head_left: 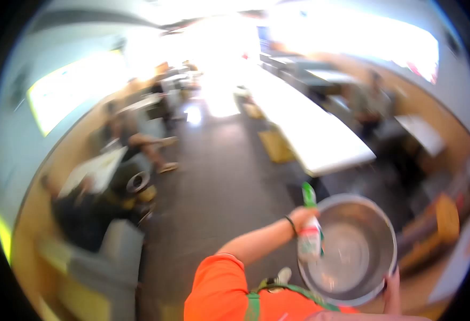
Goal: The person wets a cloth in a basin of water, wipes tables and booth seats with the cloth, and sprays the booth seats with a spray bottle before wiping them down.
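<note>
My left hand (303, 218), with a dark band at the wrist, is closed around a white bottle (310, 241) with a red-and-green label and a green top. The bottle overlaps the left rim of a large round metal basin (355, 289); I cannot tell whether the two touch. My right hand (392, 289) is closed on the basin's lower right rim, its fingers partly hidden. Tilted toward me, the basin shows its bare inside. Both orange sleeves and a green strap are close below it.
A long white table (320, 134) runs ahead on the right, with a yellowish stool (275, 146) beside it. Blurred seated people (85, 208) are along the left wall, another person (373, 101) at right. A dark floor aisle (213, 176) leads forward. A grey seat (120, 246) stands near left.
</note>
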### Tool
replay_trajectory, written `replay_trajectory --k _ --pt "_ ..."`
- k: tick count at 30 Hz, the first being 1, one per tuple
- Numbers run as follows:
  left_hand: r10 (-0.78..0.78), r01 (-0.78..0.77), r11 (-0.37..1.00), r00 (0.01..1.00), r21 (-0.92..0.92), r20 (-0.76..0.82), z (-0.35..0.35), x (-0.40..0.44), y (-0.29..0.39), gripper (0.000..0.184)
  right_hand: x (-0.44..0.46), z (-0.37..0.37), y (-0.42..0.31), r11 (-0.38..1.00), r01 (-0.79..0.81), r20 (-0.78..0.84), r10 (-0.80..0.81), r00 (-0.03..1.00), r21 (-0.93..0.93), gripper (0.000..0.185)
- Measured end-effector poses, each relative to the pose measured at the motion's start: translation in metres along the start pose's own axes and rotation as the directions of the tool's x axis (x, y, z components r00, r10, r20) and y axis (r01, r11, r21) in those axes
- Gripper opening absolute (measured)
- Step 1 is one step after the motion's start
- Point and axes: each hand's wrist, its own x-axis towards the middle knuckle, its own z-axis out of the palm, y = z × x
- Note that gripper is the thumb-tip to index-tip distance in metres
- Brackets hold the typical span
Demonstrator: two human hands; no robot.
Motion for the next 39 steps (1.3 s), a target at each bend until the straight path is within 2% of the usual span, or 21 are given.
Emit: replay_trajectory --k 1,2,3,5,6,7,9,10,11,13,14,15,16,17,19,22,23,26,31,35,39 --pt "-0.025 0.025 0.998 1.000 0.053 -0.004 0.021 0.011 0.031 0.019 0.010 0.012 -0.014 0.996 -0.065 -0.105 0.071 0.992 0.063 0.066" --pt "-0.028 0.027 0.999 0.998 0.024 0.061 0.025 0.046 0.023 0.020 0.028 -0.019 0.009 0.996 -0.085 -0.156 0.086 0.984 0.010 0.067" --pt "-0.114 0.104 0.993 0.973 0.058 0.203 0.024 0.077 0.030 0.022 0.044 -0.029 0.029 0.998 -0.062 -0.241 0.067 0.968 0.029 0.069" --pt "-0.047 0.060 0.998 0.943 -0.031 0.330 0.023 0.103 0.060 0.025 0.083 -0.017 0.030 0.994 -0.094 -0.285 0.077 0.956 -0.048 0.073" --pt "-0.035 0.062 0.996 0.939 -0.068 0.343 0.018 0.126 0.069 0.027 0.110 -0.025 0.049 0.998 -0.059 -0.266 0.053 0.962 -0.015 0.075" --pt "0.025 -0.026 1.000 0.975 0.002 0.222 0.026 0.116 0.075 0.023 0.137 -0.031 0.066 0.999 -0.038 -0.209 0.034 0.977 -0.015 0.076" --pt "0.034 -0.032 0.999 0.979 -0.016 0.201 0.004 0.186 0.094 0.021 0.178 -0.015 0.052 0.989 -0.085 -0.279 0.048 0.959 -0.122 0.073" --pt "0.060 -0.054 0.998 0.971 -0.030 0.231 -0.015 0.146 0.115 0.020 0.149 0.021 0.022 0.988 -0.030 -0.262 -0.011 0.965 -0.151 0.071" --pt "0.026 -0.025 1.000 0.969 -0.004 0.247 -0.024 0.123 0.097 0.019 0.105 0.024 0.041 0.989 -0.026 -0.275 -0.014 0.961 -0.144 0.068" --pt "0.021 -0.031 0.998 0.983 0.048 0.185 0.039 0.169 0.120 0.021 0.142 -0.009 0.004 0.999 -0.035 -0.250 0.026 0.968 -0.030 0.063" --pt "0.027 -0.040 0.997 0.980 0.059 0.197 0.048 0.186 0.097 0.022 0.152 -0.023 0.027 0.995 -0.061 -0.330 0.033 0.943 -0.073 0.058" --pt "-0.022 0.010 0.999 0.970 0.048 0.241 0.069 0.198 0.105 0.022 0.177 -0.047 0.028 0.996 0.027 -0.283 -0.049 0.958 -0.082 0.058" --pt "-0.039 0.036 0.999 0.982 0.021 0.186 0.090 0.312 0.148 0.022 0.300 -0.047 0.011 0.995 -0.066 -0.320 0.038 0.947 -0.078 0.058" --pt "-0.011 0.009 1.000 0.983 0.012 0.185 0.138 0.369 0.198 0.022 0.380 -0.064 -0.036 0.991 -0.082 -0.304 0.047 0.951 -0.103 0.060" --pt "-0.055 0.053 0.998 0.984 0.015 0.167 0.148 0.437 0.191 0.024 0.428 -0.066 -0.021 0.994 -0.107 -0.318 0.106 0.942 0.013 0.063" --pt "-0.092 0.082 0.995 0.979 0.058 0.184 0.173 0.482 0.195 0.026 0.467 -0.095 0.001 0.992 -0.121 -0.390 0.094 0.916 -0.045 0.063" --pt "-0.085 0.071 0.995 0.973 0.071 0.215 0.171 0.434 0.208 0.026 0.416 -0.078 -0.024 0.994 -0.083 -0.420 0.047 0.906 -0.068 0.063" --pt "-0.129 0.112 0.991 0.954 0.080 0.272 0.220 0.536 0.229 0.025 0.499 -0.106 -0.031 0.997 -0.079 -0.434 0.059 0.899 -0.027 0.060" --pt "-0.171 0.143 0.985 0.910 0.101 0.377 0.275 0.604 0.268 0.023 0.544 -0.120 -0.070 0.993 -0.116 -0.497 0.085 0.864 -0.031 0.059" --pt "-0.283 0.236 0.957 0.886 0.167 0.367 0.336 0.664 0.293 0.024 0.587 -0.148 -0.090 0.993 -0.118 -0.591 0.103 0.800 0.013 0.059" --pt "-0.269 0.206 0.959 0.880 0.196 0.390 0.383 0.732 0.319 0.024 0.658 -0.169 -0.105 0.996 -0.094 -0.633 0.069 0.771 -0.006 0.060"
